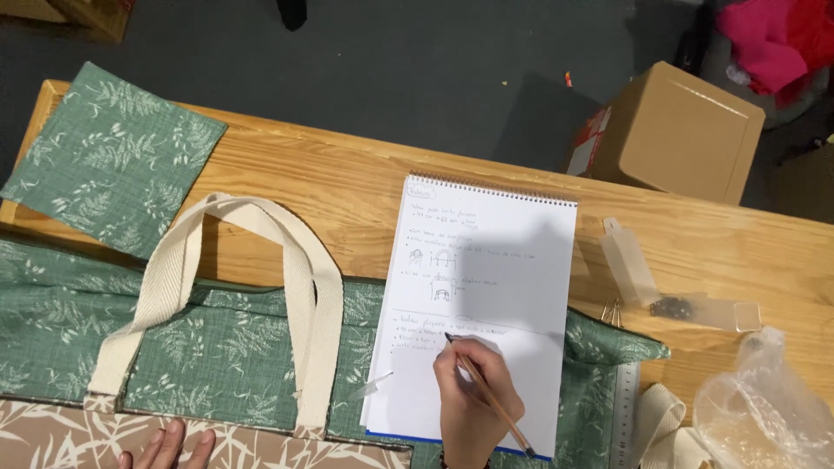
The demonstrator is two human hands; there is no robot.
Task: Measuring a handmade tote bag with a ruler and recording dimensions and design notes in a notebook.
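Observation:
My right hand (473,395) grips a brown pencil (491,395) with its tip on the lower half of a white spiral notepad (512,260) that bears handwritten lines and small sketches. My left hand (167,449) rests flat at the bottom edge, fingers spread on the beige leaf-print band (52,439) of a green leaf-print fabric bag (217,343). The bag's cream webbing handle (234,260) loops up over the wooden table (347,174). The notepad lies partly on the bag.
A separate green fabric square (113,156) lies at the table's far left. Right of the notepad sit a clear plastic box (630,260) with small dark bits, a crumpled plastic bag (769,404) and a metal ruler (624,417). A cardboard box (673,130) stands beyond the table.

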